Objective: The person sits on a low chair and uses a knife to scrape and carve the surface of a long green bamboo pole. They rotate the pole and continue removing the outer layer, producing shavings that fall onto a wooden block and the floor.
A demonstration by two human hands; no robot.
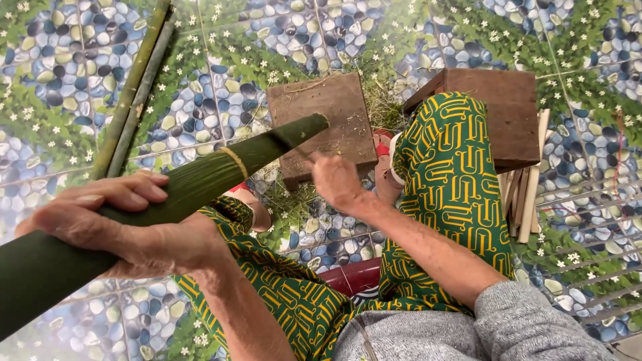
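Note:
My left hand (127, 224) grips a thick green bamboo pole (200, 180) that slants from the lower left up to its far end resting on a brown wooden block (334, 110). My right hand (334, 179) is closed near the block's front edge, holding a thin dark blade (291, 146) against the pole near its end. Only a thin dark edge of the blade shows. My knees, in green and yellow patterned trousers, frame the pole.
Two thinner bamboo poles (137, 83) lie on the pebble-patterned tile floor at upper left. A low wooden stool (508, 113) stands at right with pale split slats (528, 187) beside it. Green shavings (291, 200) litter the floor by the block.

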